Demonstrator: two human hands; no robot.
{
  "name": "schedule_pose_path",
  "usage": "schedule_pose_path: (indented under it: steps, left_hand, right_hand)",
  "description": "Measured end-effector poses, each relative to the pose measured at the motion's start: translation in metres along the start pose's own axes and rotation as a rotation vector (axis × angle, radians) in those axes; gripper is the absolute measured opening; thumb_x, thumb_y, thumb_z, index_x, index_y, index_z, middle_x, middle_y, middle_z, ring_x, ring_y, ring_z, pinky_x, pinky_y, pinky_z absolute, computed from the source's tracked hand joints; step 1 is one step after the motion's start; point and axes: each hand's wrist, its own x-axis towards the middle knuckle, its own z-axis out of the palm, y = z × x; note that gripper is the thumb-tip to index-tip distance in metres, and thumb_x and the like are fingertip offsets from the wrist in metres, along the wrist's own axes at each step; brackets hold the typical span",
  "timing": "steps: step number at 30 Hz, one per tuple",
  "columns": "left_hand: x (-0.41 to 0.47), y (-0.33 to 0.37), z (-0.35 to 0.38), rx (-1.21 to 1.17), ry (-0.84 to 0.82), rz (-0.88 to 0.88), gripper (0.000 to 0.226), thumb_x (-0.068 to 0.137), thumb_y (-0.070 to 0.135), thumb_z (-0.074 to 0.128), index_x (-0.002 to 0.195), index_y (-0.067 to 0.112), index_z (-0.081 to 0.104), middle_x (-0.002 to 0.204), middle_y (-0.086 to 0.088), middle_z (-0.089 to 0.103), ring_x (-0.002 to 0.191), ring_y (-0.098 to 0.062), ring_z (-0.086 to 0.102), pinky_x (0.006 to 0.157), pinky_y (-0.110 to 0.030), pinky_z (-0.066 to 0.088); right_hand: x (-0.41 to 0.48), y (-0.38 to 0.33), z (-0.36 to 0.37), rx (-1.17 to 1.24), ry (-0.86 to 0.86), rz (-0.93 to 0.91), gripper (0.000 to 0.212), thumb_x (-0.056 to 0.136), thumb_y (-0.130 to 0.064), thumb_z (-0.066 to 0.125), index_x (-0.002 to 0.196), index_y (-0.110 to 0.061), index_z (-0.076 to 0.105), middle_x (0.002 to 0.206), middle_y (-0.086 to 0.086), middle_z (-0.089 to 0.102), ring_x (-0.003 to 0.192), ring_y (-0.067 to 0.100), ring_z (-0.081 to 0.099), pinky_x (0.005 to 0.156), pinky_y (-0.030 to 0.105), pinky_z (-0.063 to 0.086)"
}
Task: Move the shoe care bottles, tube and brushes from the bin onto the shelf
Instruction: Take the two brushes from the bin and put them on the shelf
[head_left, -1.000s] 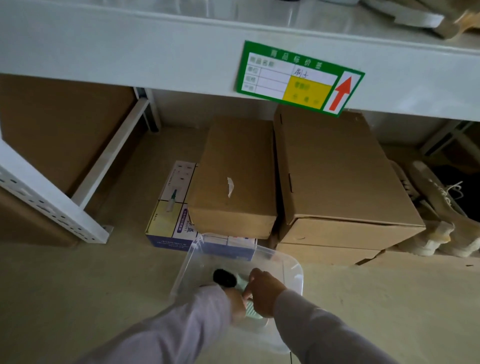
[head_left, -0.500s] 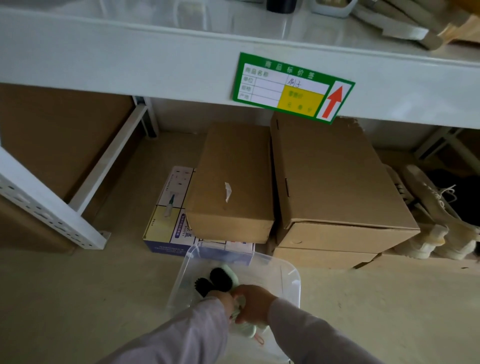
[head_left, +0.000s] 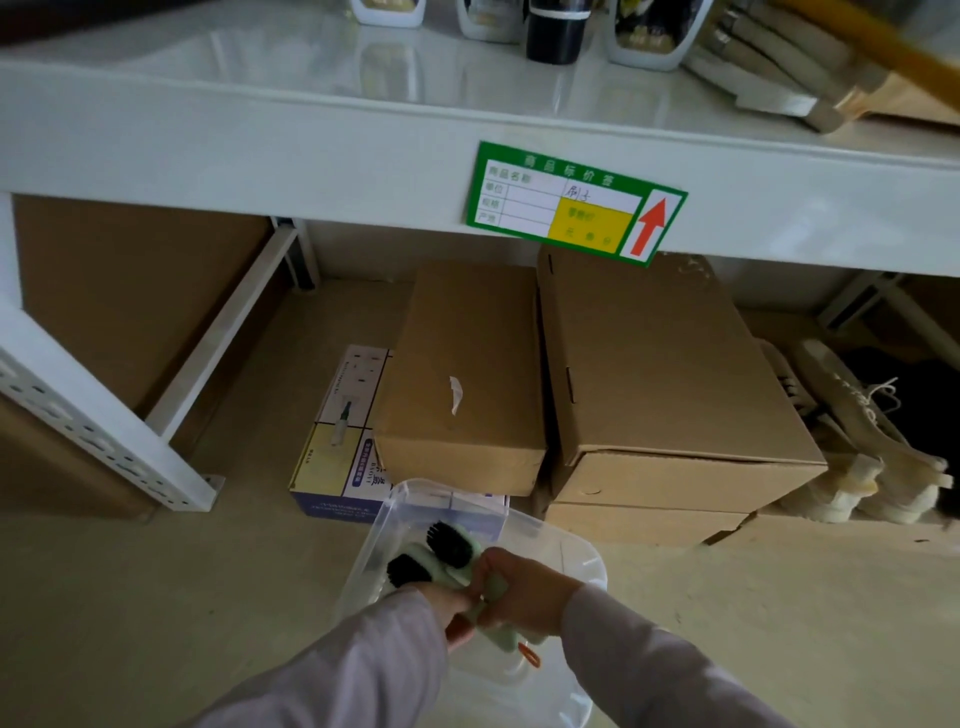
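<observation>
bottles (head_left: 553, 28) on the shelf (head_left: 260, 109) are cut off above; brush handles (head_left: 493, 597) hidden by both hands.

Two cardboard boxes (head_left: 462, 374) (head_left: 670, 374) touching, below a green label (head_left: 575, 202)

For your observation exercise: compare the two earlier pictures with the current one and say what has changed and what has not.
The left hand and right hand have gathered the two green brushes and raised them slightly in the clear bin; earlier only one black bristle head showed. The view has tilted up, revealing bottles on the shelf. The cardboard boxes, green label and bin stayed put.
</observation>
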Motion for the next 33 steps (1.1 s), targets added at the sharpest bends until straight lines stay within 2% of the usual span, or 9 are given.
schedule_pose_path:
  steps: [4,8,12,15,18,20,23,29,33]
  left_hand:
    - [-0.01,0.001,-0.001,-0.11,-0.023,-0.047,0.014,0.082,-0.007,0.062,0.07,-0.003,0.056,0.066,-0.018,0.06,0.057,-0.026,0.058,0.054,-0.034,0.053]
    - [-0.033,0.005,-0.004,-0.249,-0.057,-0.104,0.009,0.082,-0.006,0.063,0.078,-0.005,0.054,0.063,-0.021,0.064,0.035,-0.025,0.061,0.03,-0.026,0.05]
    - [-0.056,0.008,-0.005,-0.214,-0.102,-0.099,0.02,0.077,0.002,0.071,0.086,-0.007,0.055,0.071,-0.024,0.066,0.061,-0.029,0.061,0.04,-0.029,0.055]
    - [-0.067,0.008,-0.008,-0.042,-0.083,0.029,0.019,0.076,0.002,0.072,0.084,-0.009,0.06,0.052,-0.019,0.065,0.061,-0.029,0.059,0.064,-0.039,0.054]
    - [-0.093,0.014,-0.017,0.047,-0.177,0.128,0.019,0.083,-0.003,0.063,0.099,-0.011,0.056,0.055,-0.019,0.063,0.055,-0.027,0.059,0.043,-0.028,0.051]
    - [-0.112,0.02,-0.026,0.091,-0.252,0.245,0.023,0.087,-0.002,0.058,0.106,-0.009,0.048,0.058,-0.017,0.06,0.048,-0.025,0.061,0.038,-0.023,0.047]
    - [-0.139,0.031,-0.036,0.193,-0.213,0.53,0.02,0.09,0.0,0.052,0.08,0.008,0.037,0.069,-0.012,0.05,0.052,-0.021,0.06,0.038,-0.022,0.043]
    - [-0.193,0.054,-0.041,0.442,-0.117,1.102,0.026,0.093,0.019,0.047,0.07,0.027,0.04,0.062,-0.008,0.065,0.052,-0.009,0.055,0.055,-0.024,0.048]
    - [-0.22,0.071,-0.046,0.543,0.016,1.459,0.019,0.079,0.047,0.05,0.067,0.037,0.039,0.07,-0.004,0.052,0.054,-0.008,0.046,0.052,-0.022,0.04]
  right_hand:
    - [-0.004,-0.005,-0.003,0.045,-0.011,0.066,0.051,0.077,-0.026,0.066,0.12,-0.032,0.039,0.107,0.002,0.05,0.094,0.022,0.051,0.07,0.026,0.047]
    - [-0.006,-0.003,-0.006,0.147,0.087,0.091,0.046,0.077,-0.045,0.063,0.115,-0.032,0.041,0.094,0.0,0.056,0.086,0.02,0.056,0.068,0.024,0.048]
    - [-0.021,-0.007,-0.016,0.016,0.293,0.078,0.033,0.088,-0.032,0.047,0.118,-0.02,0.048,0.066,-0.01,0.051,0.062,0.012,0.054,0.057,0.021,0.043]
    - [-0.042,-0.013,-0.032,-0.001,0.269,0.077,0.021,0.085,-0.028,0.051,0.096,-0.015,0.063,0.056,-0.007,0.054,0.048,0.005,0.053,0.052,0.017,0.043]
    - [-0.067,-0.021,-0.046,0.117,0.324,-0.019,0.017,0.085,-0.028,0.054,0.069,-0.027,0.06,0.048,-0.007,0.056,0.033,0.0,0.045,0.042,0.015,0.038]
    - [-0.084,-0.028,-0.053,0.231,0.384,-0.144,0.017,0.087,-0.022,0.053,0.07,-0.023,0.06,0.045,-0.007,0.056,0.038,0.004,0.046,0.045,0.017,0.038]
    - [-0.107,-0.047,-0.062,0.357,0.461,-0.342,0.015,0.083,-0.021,0.052,0.07,-0.018,0.058,0.051,-0.005,0.056,0.045,0.009,0.047,0.047,0.018,0.038]
    - [-0.138,-0.077,-0.081,0.508,0.561,-0.636,0.01,0.077,-0.026,0.056,0.078,-0.025,0.065,0.066,-0.01,0.058,0.065,0.003,0.049,0.06,0.013,0.04]
    - [-0.158,-0.1,-0.095,0.473,0.627,-0.802,0.033,0.065,-0.064,0.066,0.088,-0.04,0.067,0.083,-0.011,0.065,0.08,0.003,0.056,0.075,0.019,0.046]
